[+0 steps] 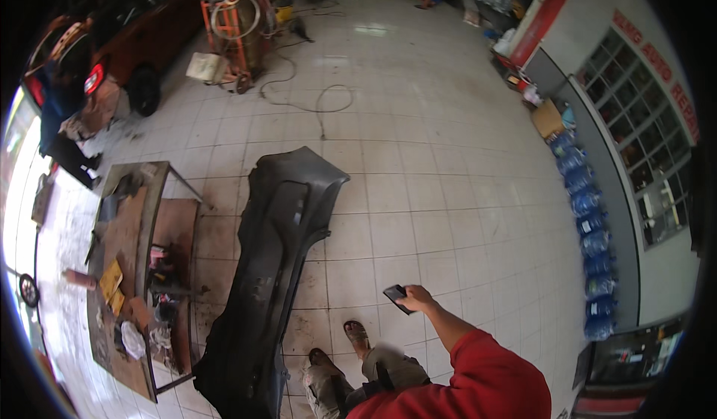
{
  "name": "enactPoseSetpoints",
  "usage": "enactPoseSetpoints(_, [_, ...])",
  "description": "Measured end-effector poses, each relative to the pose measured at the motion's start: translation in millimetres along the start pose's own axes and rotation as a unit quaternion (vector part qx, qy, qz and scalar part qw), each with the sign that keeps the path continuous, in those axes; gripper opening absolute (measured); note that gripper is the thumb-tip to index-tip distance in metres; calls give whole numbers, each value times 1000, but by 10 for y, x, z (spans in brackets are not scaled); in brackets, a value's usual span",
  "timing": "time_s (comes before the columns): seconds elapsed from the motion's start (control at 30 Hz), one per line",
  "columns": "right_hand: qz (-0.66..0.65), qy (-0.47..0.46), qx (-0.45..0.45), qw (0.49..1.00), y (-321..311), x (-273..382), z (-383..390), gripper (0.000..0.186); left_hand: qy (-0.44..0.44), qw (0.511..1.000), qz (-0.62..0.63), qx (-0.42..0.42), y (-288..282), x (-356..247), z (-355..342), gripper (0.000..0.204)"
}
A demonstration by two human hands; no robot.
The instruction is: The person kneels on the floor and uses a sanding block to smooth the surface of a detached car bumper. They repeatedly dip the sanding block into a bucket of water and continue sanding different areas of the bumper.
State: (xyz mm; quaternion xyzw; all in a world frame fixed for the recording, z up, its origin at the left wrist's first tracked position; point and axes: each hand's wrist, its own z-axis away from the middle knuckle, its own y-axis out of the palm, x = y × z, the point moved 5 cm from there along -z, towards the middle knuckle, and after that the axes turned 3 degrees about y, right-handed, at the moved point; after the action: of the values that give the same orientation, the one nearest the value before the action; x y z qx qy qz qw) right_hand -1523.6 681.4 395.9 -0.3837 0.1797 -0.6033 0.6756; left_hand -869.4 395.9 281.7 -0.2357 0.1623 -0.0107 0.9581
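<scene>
My right hand [415, 299] is closed on a black phone [396, 299], held out over the tiled floor at lower centre, with my red sleeve behind it. My left hand is not visible. Beside my sandalled feet lies a long, dark grey car bumper [272, 232] on the floor, stretching from the lower edge toward the middle of the view.
A wooden work table [119, 225] with rags and tools stands left. Behind it are an orange car [168, 23], a person [60, 135] and an orange gas-cylinder trolley [228, 38]; a hose [336, 98] crosses the floor. Several blue water jugs [586, 202] line the right wall.
</scene>
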Motion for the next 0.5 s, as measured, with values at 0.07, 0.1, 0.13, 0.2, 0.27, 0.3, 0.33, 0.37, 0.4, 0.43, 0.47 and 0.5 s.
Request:
enactPoseSetpoints(0.07, [-34,-16,-14,999,-269,179,-235,50,39,999,1,-2,-16,-120,-120,46])
enactPoseSetpoints(0.1, [-21,-9,-9,1000,-355,274,-317,48,63,998,1,-4,-21,-143,-188,47])
enactPoseSetpoints(0.13, [-2,-2,-6,1000,-474,343,-379,47,95,995,1,-6,15,-209,-275,48])
enactPoseSetpoints(0.2, [56,-12,13,998,-543,472,-521,45,225,973,-7,-40,68,-264,-453,51])
enactPoseSetpoints(0.27, [148,-33,44,988,-538,501,-580,43,299,947,16,-113,44,-438,-775,31])
enactPoseSetpoints(0.3, [149,2,45,988,-687,567,-385,41,191,968,70,-148,29,-496,-1019,16])
enactPoseSetpoints(0.33, [150,34,67,986,-804,632,-221,39,344,908,-121,-208,-67,-682,-1335,18])
enactPoseSetpoints(0.37, [133,55,63,988,-723,550,-235,39,244,942,-182,-141,-74,-557,-1798,20])
enactPoseSetpoints(0.4, [123,59,66,988,-714,643,-275,42,216,953,-196,-85,-236,-621,-1998,29])
enactPoseSetpoints(0.43, [138,51,83,986,-742,818,-316,48,66,987,-129,-73,-614,-1064,-1942,37])
enactPoseSetpoints(0.47, [115,37,42,992,-723,792,-393,50,99,981,-65,-156,-834,-1314,-2022,44])
enactPoseSetpoints(0.5, [113,9,53,992,-664,733,-500,51,122,978,-28,-166,-914,-1550,-2252,43])
